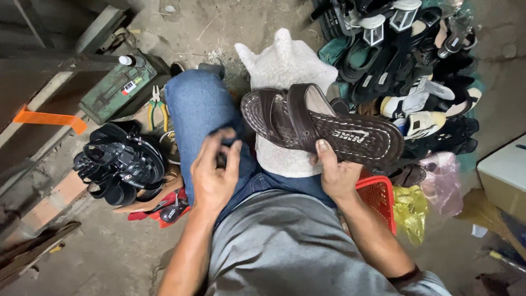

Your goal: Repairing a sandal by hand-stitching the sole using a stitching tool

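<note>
My right hand [335,174] grips the heel end of a dark brown leather sandal [318,125] with pale stitching, holding it level above a white fleecy cloth [285,68] draped over my lap. My left hand [215,174] rests on my blue-jeaned left thigh [198,107], fingers curled together; whether they pinch something small is hidden. The sandal's toe points left, its strap upward.
A heap of dark sandals and shoes [405,60] lies at the upper right. A pile of black sandals [121,161] sits at the left, with pliers [157,107] and a green metal box [118,87] behind. A red basket [378,197] and yellow bag [410,211] lie right.
</note>
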